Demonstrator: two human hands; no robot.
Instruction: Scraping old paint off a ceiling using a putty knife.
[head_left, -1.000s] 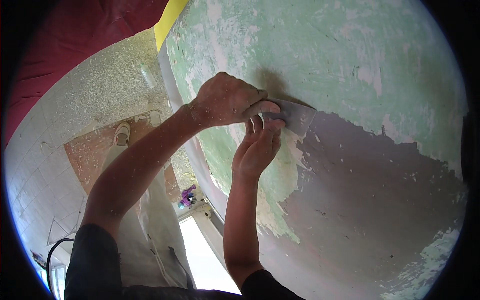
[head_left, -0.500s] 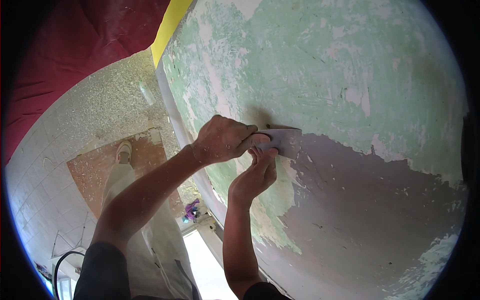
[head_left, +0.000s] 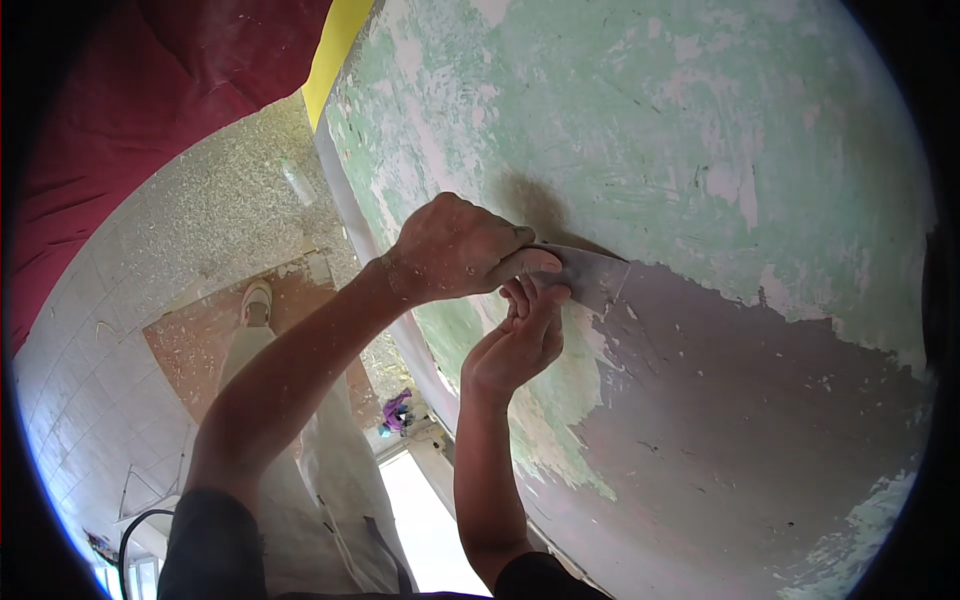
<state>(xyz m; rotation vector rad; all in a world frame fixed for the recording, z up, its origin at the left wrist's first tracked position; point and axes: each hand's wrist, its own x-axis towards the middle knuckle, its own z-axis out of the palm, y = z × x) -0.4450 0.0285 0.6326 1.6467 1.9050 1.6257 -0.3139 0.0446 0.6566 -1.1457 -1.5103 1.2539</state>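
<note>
A broad grey metal scraper (head_left: 598, 276) lies with its edge against the wall (head_left: 700, 420), where flaking pale green paint (head_left: 640, 120) meets a bare grey patch. My left hand (head_left: 465, 250) is closed round the handle end, its thumb on top of the blade. From below, my right hand (head_left: 515, 345) pinches the same scraper, thumb on the blade's face and fingers curled behind. The handle is mostly hidden by my hands. Small paint chips cling along the ragged edge of the bare patch.
A dark red cloth (head_left: 150, 120) hangs at upper left beside a yellow strip (head_left: 333, 60). Paint flakes cover the floor (head_left: 240, 180), where a brown board (head_left: 190, 350) lies beneath my shoe (head_left: 257, 298). A purple bundle (head_left: 397, 412) sits near the wall's foot.
The scraper and both hands have shifted slightly right along the wall, and the blade now slants downward to the right. My left hand has risen a little. The view has shifted slightly too.
</note>
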